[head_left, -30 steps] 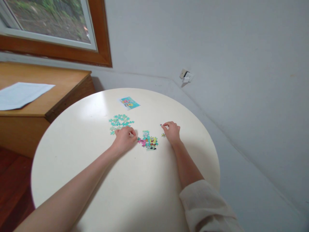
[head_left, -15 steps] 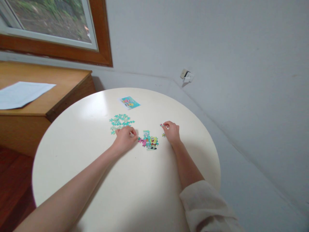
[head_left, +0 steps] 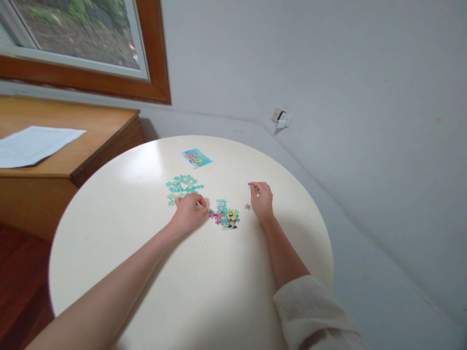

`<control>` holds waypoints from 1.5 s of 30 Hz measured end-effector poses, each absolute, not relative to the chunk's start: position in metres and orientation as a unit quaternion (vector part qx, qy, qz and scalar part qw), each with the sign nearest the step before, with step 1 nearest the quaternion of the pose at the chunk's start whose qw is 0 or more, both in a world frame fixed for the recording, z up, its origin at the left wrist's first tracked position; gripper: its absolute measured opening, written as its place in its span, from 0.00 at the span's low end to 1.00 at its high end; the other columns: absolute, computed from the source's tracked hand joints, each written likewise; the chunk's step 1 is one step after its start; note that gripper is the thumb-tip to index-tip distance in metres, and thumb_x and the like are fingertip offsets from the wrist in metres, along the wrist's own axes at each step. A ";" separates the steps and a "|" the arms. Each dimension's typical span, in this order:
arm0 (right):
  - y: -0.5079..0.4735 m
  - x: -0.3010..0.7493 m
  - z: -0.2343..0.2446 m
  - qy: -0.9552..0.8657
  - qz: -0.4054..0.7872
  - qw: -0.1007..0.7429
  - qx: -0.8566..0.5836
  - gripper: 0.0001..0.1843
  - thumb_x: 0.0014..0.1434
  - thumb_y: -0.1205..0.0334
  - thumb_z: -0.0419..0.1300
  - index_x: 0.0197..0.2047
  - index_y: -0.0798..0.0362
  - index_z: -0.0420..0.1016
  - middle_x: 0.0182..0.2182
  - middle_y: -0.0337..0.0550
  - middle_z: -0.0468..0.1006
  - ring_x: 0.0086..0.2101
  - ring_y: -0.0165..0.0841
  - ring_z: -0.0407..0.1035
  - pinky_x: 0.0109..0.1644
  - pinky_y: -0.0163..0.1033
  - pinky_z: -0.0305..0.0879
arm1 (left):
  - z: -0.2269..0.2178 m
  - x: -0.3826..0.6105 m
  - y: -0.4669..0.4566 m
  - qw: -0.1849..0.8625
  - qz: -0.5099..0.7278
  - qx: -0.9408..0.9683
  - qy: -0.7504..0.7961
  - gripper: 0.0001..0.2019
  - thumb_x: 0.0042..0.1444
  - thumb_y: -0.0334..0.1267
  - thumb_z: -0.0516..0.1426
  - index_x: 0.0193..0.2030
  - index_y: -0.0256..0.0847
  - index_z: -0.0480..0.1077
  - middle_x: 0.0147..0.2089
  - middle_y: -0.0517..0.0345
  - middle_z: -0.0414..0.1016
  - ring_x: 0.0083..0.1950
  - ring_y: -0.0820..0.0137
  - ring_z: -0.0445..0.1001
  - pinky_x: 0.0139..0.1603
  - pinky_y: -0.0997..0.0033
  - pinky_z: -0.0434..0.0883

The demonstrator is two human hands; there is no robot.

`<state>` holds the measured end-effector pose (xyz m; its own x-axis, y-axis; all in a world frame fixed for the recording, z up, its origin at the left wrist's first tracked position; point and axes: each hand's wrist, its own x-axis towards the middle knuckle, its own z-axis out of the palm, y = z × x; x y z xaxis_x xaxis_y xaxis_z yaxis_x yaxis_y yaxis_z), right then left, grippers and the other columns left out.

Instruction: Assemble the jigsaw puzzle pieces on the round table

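Observation:
My left hand is closed, thumb and fingertips pinched together right at the left edge of a partly joined jigsaw puzzle. Whether a piece is between those fingertips I cannot make out. The joined part shows a pink, a pale teal and a yellow cartoon figure. Off to the right, my right hand pinches a small puzzle piece, mostly hidden by the fingers. Just below, a loose yellowish piece lies beside this hand. Behind my left hand is a cluster of loose teal puzzle pieces.
A small picture card with the same cartoon figures lies towards the far side of the round white table. At left, a wooden desk bears white paper below a window. A wall socket sits beyond the table.
My right hand has turned slightly, and its piece has moved a little to the right. My left hand stays by the puzzle's left edge. The view has tilted slightly.

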<state>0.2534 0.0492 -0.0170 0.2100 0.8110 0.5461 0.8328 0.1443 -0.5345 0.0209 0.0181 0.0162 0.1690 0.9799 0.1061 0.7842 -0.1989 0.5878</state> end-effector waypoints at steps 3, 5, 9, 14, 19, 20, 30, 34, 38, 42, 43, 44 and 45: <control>0.048 0.253 -0.015 -0.607 -0.012 0.453 -0.653 0.13 0.58 0.62 0.48 0.37 0.55 0.73 0.36 0.48 0.73 0.36 0.34 0.65 0.44 0.40 0.62 | 0.014 0.020 0.019 0.205 0.244 0.738 0.595 0.04 0.44 0.30 0.53 0.22 0.38 0.66 0.31 0.59 0.72 0.38 0.66 0.68 0.46 0.62 0.57; 0.048 0.253 -0.014 -0.591 -0.006 0.478 -0.650 0.13 0.58 0.61 0.48 0.37 0.55 0.72 0.35 0.48 0.73 0.35 0.33 0.66 0.42 0.39 0.63 | 0.013 0.020 0.019 0.204 0.247 0.739 0.592 0.04 0.44 0.30 0.52 0.23 0.38 0.66 0.31 0.59 0.72 0.38 0.66 0.68 0.46 0.61 0.57; 0.048 0.252 -0.013 -0.553 0.023 0.530 -0.642 0.13 0.57 0.59 0.49 0.36 0.57 0.71 0.33 0.49 0.75 0.34 0.33 0.68 0.41 0.39 0.64 | 0.014 0.020 0.018 0.205 0.246 0.736 0.596 0.04 0.44 0.30 0.52 0.23 0.38 0.67 0.32 0.58 0.72 0.38 0.66 0.68 0.47 0.60 0.57; 0.050 0.248 -0.014 -0.525 0.100 0.572 -0.622 0.13 0.57 0.58 0.48 0.38 0.56 0.68 0.29 0.45 0.76 0.29 0.32 0.70 0.37 0.38 0.66 | 0.018 0.022 0.016 0.210 0.244 0.734 0.599 0.04 0.45 0.30 0.53 0.23 0.38 0.67 0.31 0.58 0.72 0.38 0.66 0.68 0.48 0.60 0.57; 0.050 0.243 -0.011 -0.533 0.086 0.601 -0.590 0.15 0.56 0.56 0.50 0.36 0.57 0.71 0.27 0.45 0.75 0.26 0.30 0.67 0.31 0.36 0.63 | 0.018 0.022 0.016 0.207 0.251 0.734 0.595 0.03 0.44 0.29 0.53 0.23 0.37 0.67 0.30 0.58 0.71 0.37 0.67 0.68 0.47 0.61 0.57; 0.050 0.242 -0.009 -0.534 0.100 0.604 -0.584 0.15 0.55 0.55 0.50 0.36 0.57 0.72 0.27 0.45 0.75 0.26 0.30 0.67 0.30 0.35 0.63 | 0.017 0.022 0.016 0.207 0.254 0.735 0.593 0.03 0.44 0.29 0.53 0.23 0.37 0.67 0.30 0.58 0.71 0.37 0.67 0.68 0.47 0.61 0.57; 0.040 0.224 0.003 -0.574 0.346 0.544 -0.506 0.16 0.49 0.55 0.56 0.35 0.58 0.75 0.19 0.36 0.66 0.20 0.24 0.56 0.23 0.32 0.52 | 0.014 0.021 0.017 0.248 0.318 0.737 0.543 0.06 0.47 0.29 0.50 0.23 0.38 0.65 0.25 0.60 0.69 0.30 0.71 0.66 0.38 0.69 0.60; 0.038 0.216 0.002 -0.584 0.390 0.521 -0.485 0.16 0.48 0.55 0.57 0.35 0.58 0.76 0.17 0.33 0.62 0.19 0.23 0.53 0.23 0.32 0.49 | 0.010 0.020 0.019 0.261 0.355 0.735 0.515 0.07 0.49 0.30 0.49 0.24 0.38 0.66 0.24 0.60 0.69 0.28 0.72 0.65 0.34 0.72 0.59; 0.037 0.210 0.002 -0.608 0.398 0.498 -0.473 0.14 0.48 0.56 0.56 0.33 0.57 0.76 0.15 0.32 0.59 0.19 0.24 0.52 0.23 0.33 0.47 | 0.005 0.022 0.018 0.295 0.371 0.730 0.493 0.09 0.53 0.35 0.48 0.28 0.38 0.68 0.22 0.62 0.67 0.24 0.73 0.62 0.28 0.74 0.57; 0.034 0.203 0.006 -0.638 0.394 0.475 -0.461 0.12 0.49 0.59 0.54 0.29 0.57 0.75 0.15 0.32 0.59 0.18 0.24 0.51 0.23 0.33 0.46 | 0.002 0.026 0.016 0.334 0.379 0.730 0.461 0.12 0.56 0.38 0.47 0.28 0.37 0.68 0.22 0.62 0.67 0.24 0.74 0.62 0.27 0.75 0.57; 0.033 0.201 0.008 -0.645 0.393 0.468 -0.459 0.11 0.49 0.60 0.53 0.29 0.57 0.74 0.14 0.32 0.59 0.18 0.24 0.50 0.23 0.33 0.46 | 0.001 0.028 0.016 0.346 0.385 0.726 0.453 0.13 0.56 0.40 0.47 0.28 0.37 0.68 0.22 0.61 0.66 0.24 0.74 0.62 0.27 0.75 0.58; 0.032 0.198 0.009 -0.652 0.392 0.461 -0.456 0.11 0.49 0.60 0.53 0.29 0.56 0.74 0.14 0.32 0.59 0.18 0.24 0.51 0.23 0.33 0.46 | 0.001 0.029 0.016 0.364 0.386 0.722 0.444 0.13 0.56 0.41 0.48 0.28 0.37 0.69 0.22 0.61 0.67 0.24 0.74 0.62 0.27 0.75 0.58; 0.030 0.196 0.011 -0.660 0.390 0.456 -0.451 0.11 0.49 0.60 0.53 0.29 0.56 0.74 0.15 0.33 0.60 0.19 0.24 0.52 0.23 0.33 0.48 | 0.002 0.029 0.016 0.385 0.392 0.711 0.440 0.14 0.55 0.42 0.48 0.28 0.36 0.69 0.22 0.61 0.66 0.24 0.74 0.62 0.26 0.75 0.58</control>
<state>0.1962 0.0301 0.0106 -0.1762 0.9519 0.2505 0.2404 0.2884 -0.9268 0.0294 0.0156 0.0016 0.3069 0.9265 0.2179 0.3229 -0.3167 0.8919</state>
